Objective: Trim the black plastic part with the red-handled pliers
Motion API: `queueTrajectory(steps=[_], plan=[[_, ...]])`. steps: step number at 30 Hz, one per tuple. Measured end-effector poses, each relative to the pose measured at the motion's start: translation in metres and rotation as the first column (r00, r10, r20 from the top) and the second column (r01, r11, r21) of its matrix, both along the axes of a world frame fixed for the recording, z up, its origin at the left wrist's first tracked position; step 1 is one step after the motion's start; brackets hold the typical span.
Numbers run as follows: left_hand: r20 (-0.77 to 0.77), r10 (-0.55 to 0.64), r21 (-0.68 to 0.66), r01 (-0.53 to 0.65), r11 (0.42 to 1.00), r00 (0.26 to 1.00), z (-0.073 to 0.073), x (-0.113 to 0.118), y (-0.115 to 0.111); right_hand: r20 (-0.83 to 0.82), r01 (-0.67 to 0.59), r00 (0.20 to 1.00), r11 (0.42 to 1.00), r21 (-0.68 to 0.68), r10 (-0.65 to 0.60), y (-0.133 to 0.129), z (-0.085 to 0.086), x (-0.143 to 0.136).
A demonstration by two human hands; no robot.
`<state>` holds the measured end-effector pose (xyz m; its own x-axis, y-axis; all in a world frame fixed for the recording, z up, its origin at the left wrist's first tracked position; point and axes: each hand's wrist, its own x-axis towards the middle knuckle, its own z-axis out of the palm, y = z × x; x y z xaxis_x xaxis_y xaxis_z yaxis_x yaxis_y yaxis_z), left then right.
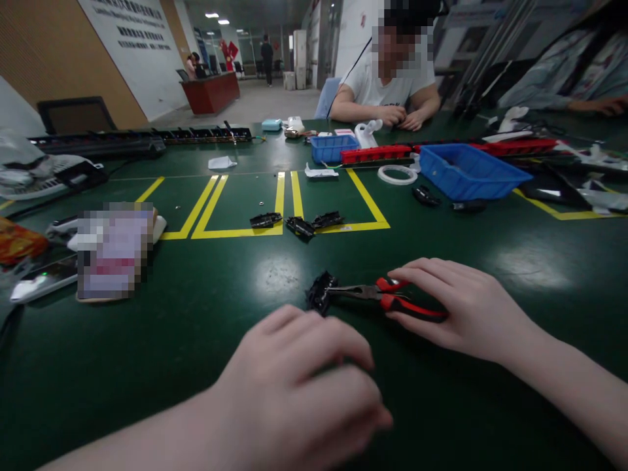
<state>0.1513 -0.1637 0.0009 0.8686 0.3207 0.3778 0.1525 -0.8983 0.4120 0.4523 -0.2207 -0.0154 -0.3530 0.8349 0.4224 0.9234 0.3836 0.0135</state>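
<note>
Toward the near edge of the green surface (206, 275), my left hand (304, 386) is loosely curled and blurred; I cannot tell whether it holds anything. Just beyond it, farther from that edge, lies a small black piece (320, 294). Right of that, long-nosed pliers (360, 292), grasped in my right hand (456, 307), touch the piece. For good control, I'd judge, the left should steady the piece while the right squeezes gently, keeping the pliers from slipping.
</note>
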Motion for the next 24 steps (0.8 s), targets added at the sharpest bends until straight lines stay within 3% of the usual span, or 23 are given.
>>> queueTrajectory(steps=[3,6,8,16,24], plan=[[0.063,0.101,0.042,-0.104,0.994,0.993,-0.015,0.013,0.031,0.001,-0.001,1.0,1.0,-0.009,0.001,0.0,0.001,-0.001],[-0.039,0.205,0.02,-0.204,0.979,0.978,-0.035,0.021,0.053,-0.004,0.005,1.0,1.0,-0.023,-0.005,0.0,0.002,-0.002],[-0.064,0.213,0.001,-0.213,0.977,0.975,-0.042,0.024,0.059,-0.005,0.014,1.0,0.999,-0.032,-0.014,0.0,0.002,-0.002],[-0.057,0.078,-0.019,-0.08,0.997,0.995,-0.045,0.024,0.059,-0.005,0.009,1.0,1.0,-0.019,-0.009,-0.001,0.005,-0.003],[-0.037,0.051,-0.013,-0.051,0.999,0.998,-0.048,0.02,0.06,-0.02,0.016,1.0,0.997,-0.073,-0.018,-0.003,0.006,0.0]])
